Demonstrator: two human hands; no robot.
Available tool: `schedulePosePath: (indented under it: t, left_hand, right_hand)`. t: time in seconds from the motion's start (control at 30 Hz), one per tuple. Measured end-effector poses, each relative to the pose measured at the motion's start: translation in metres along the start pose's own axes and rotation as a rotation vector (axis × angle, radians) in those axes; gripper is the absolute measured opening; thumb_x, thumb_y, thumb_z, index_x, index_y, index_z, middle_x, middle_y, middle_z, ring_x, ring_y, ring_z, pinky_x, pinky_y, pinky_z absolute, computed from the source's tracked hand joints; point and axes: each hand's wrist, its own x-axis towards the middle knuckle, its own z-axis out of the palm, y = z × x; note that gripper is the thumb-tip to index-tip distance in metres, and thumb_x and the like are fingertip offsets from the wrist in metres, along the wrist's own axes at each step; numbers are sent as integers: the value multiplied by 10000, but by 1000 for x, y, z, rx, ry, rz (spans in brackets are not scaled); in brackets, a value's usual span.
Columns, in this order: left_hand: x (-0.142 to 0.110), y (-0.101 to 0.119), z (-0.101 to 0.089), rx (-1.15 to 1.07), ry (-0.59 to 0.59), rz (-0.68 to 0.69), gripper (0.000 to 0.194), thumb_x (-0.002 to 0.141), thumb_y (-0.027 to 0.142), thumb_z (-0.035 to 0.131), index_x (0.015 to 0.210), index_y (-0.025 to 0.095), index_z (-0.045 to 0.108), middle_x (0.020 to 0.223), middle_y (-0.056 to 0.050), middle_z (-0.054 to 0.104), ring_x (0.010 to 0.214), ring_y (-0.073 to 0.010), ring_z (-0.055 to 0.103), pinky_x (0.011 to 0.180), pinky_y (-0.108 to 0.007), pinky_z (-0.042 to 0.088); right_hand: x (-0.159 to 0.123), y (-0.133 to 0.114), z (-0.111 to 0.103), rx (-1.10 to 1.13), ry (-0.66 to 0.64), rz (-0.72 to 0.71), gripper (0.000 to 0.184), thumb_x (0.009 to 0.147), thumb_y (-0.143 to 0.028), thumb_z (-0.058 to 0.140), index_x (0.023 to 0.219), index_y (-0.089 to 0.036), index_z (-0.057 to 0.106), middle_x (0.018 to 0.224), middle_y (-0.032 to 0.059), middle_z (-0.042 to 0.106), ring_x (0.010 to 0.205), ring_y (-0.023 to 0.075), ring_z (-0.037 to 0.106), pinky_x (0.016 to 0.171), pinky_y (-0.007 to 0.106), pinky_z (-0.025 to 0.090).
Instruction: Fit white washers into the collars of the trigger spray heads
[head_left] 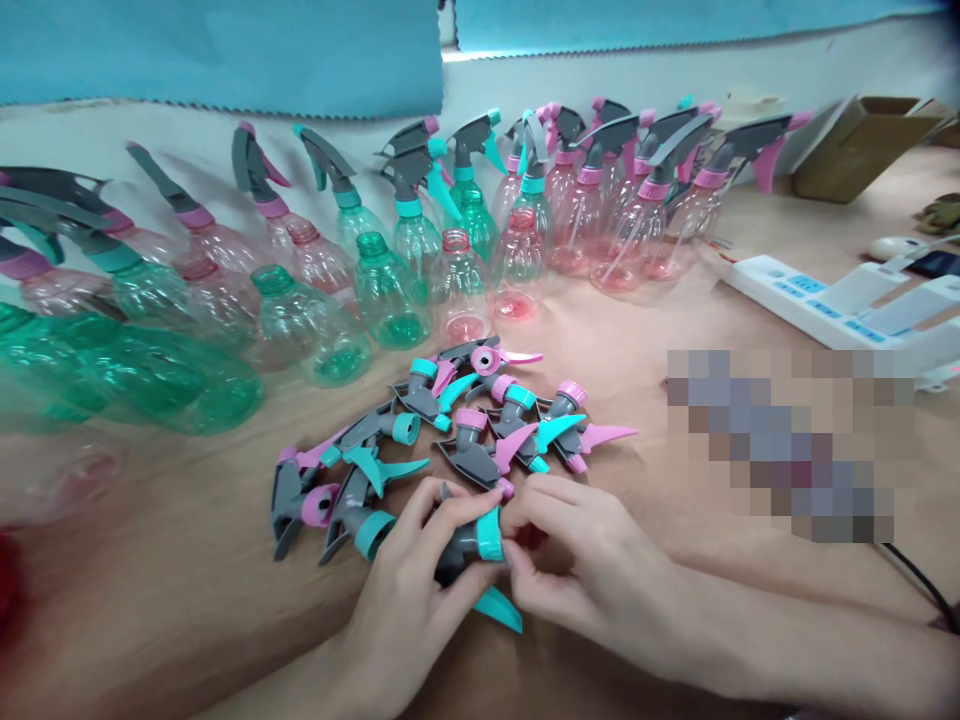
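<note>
My left hand (pixel 420 580) is closed around a grey spray trigger head (pixel 457 550) with a turquoise collar and turquoise lever. The collar points to the right. At its open end, the curled fingers of my right hand (pixel 574 550) are pinched close to the rim; whatever is between those fingertips is hidden. Just beyond my hands lies a loose pile of several spray trigger heads (pixel 469 450), grey with pink or turquoise collars and levers. One pink-collared trigger head (pixel 296 500) lies at the pile's left end.
Behind the pile stand open-necked bottles, green (pixel 390 300) and pink (pixel 463 290). Bottles with trigger heads fitted (pixel 615 220) line the wall. Green bottles (pixel 150 370) lie at left. A white power strip (pixel 817 300), a cardboard box (pixel 855 150) and a blurred-out object (pixel 780 440) are at right.
</note>
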Motion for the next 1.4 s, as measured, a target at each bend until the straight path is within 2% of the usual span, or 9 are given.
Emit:
schedulePosePath:
  t: [0.23, 0.37, 0.53, 0.63, 0.87, 0.97, 1.07, 1.27, 1.4]
  left_hand:
    - [0, -1, 0, -106, -35, -63, 316, 864, 224, 627, 1158, 305, 548, 985, 14, 528, 912, -159, 565, 791, -258, 469]
    - [-2, -1, -3, -116, -27, -112, 252, 869, 286, 641, 1105, 280, 551, 984, 13, 538, 912, -157, 570, 793, -260, 464]
    - [-5, -2, -2, -63, 39, 32, 339, 834, 431, 663, 1133, 291, 584, 1066, -11, 460, 963, -169, 537, 849, -278, 453]
    - [-3, -2, -2, -71, 62, 59, 325, 849, 427, 645, 1124, 265, 586, 1032, -11, 473, 929, -156, 542, 817, -260, 460]
    - [0, -2, -7, -17, 97, 123, 349, 828, 404, 677, 1125, 247, 587, 1045, -16, 525, 963, -176, 546, 868, -299, 459]
    - [0, -1, -6, 2, 105, 157, 374, 815, 414, 687, 1142, 259, 592, 1074, -21, 548, 998, -190, 547, 913, -327, 455]
    - [0, 0, -5, -61, 106, 134, 380, 815, 391, 693, 1155, 260, 587, 1109, -27, 562, 985, -176, 583, 869, -291, 494]
    - [-4, -1, -5, -115, 90, 60, 311, 843, 380, 664, 1128, 276, 599, 1147, -45, 564, 986, -198, 615, 855, -331, 528]
    - [-4, -3, -8, -1, 156, 109, 305, 837, 445, 637, 1106, 301, 627, 1239, -56, 506, 1070, -228, 559, 906, -376, 496]
  right_hand:
    - [3, -2, -6, 139, -111, 153, 107, 698, -57, 538, 687, -162, 521, 660, -31, 528, 598, 79, 459, 549, 191, 364]
    - [8, 1, -16, 226, -104, 284, 125, 671, -48, 528, 661, -170, 509, 625, -48, 502, 575, 76, 444, 524, 190, 348]
    - [12, 7, -23, 600, -231, 458, 89, 750, -90, 576, 715, -168, 553, 678, -43, 526, 638, 82, 476, 576, 193, 384]
    - [13, 7, -23, 799, -275, 524, 84, 783, -138, 604, 712, -152, 562, 693, -25, 553, 661, 93, 544, 631, 218, 446]
    - [11, 14, -15, 1105, -255, 558, 195, 762, -166, 698, 744, -159, 504, 775, -23, 594, 622, 82, 631, 608, 221, 542]
    - [10, 16, -12, 1158, -256, 551, 240, 749, -174, 739, 839, -174, 516, 827, -29, 606, 667, 76, 632, 609, 206, 556]
    - [11, 14, -14, 1133, -256, 537, 220, 765, -182, 738, 899, -178, 564, 846, -28, 627, 703, 70, 637, 640, 193, 558]
    - [16, 8, -22, 1044, -282, 569, 83, 780, -192, 725, 802, -147, 658, 759, -16, 680, 682, 70, 663, 682, 189, 549]
    - [16, 10, -19, 1059, -236, 572, 219, 688, -183, 800, 823, -158, 630, 762, -28, 680, 666, 84, 664, 646, 199, 544]
